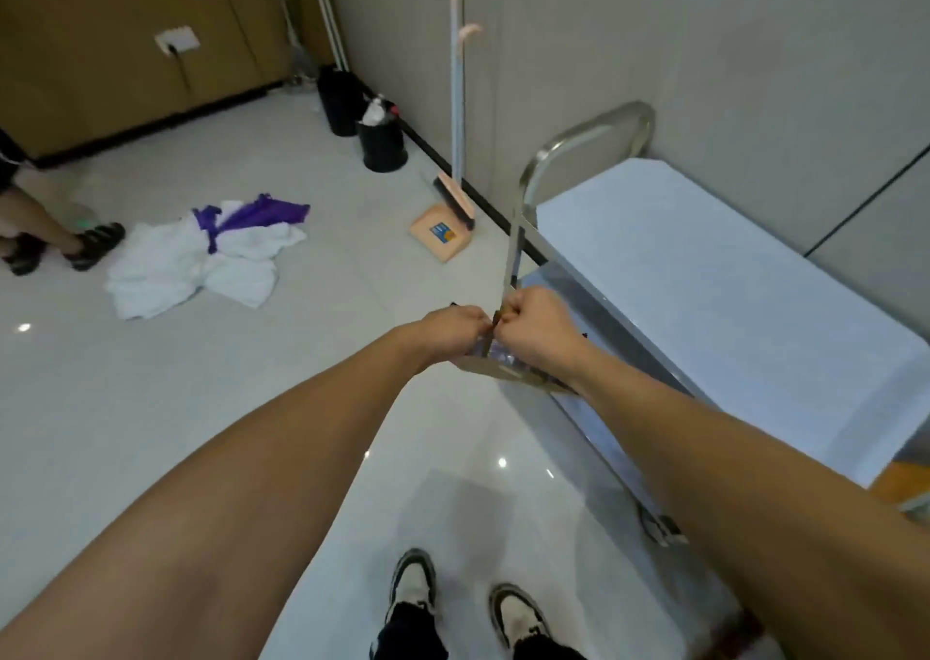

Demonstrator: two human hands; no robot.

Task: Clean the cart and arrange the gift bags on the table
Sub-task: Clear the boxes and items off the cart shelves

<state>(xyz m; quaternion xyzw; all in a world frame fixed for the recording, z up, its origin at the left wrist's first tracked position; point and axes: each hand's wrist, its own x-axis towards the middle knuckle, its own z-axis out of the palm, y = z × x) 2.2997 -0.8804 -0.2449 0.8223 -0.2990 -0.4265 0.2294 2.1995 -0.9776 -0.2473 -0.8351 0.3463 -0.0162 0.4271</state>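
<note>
Up front, both hands meet knuckle to knuckle, left hand (455, 329) and right hand (536, 327) each pinching the top of a flat gift bag (508, 370) held beside the cart (704, 277). Its long axis runs left to right, opening upward. Any print on it is too blurred to read.

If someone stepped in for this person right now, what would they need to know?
Left hand and right hand: fists together, both gripping the top of a gift bag held in the air beside the cart.
Cart: against the wall, its top shelf bare in view; whether it is wiped, I cannot tell.
White and purple cloths lie on the floor.
No table in view.
Left: carry this bag to the table and arrange it.
</note>
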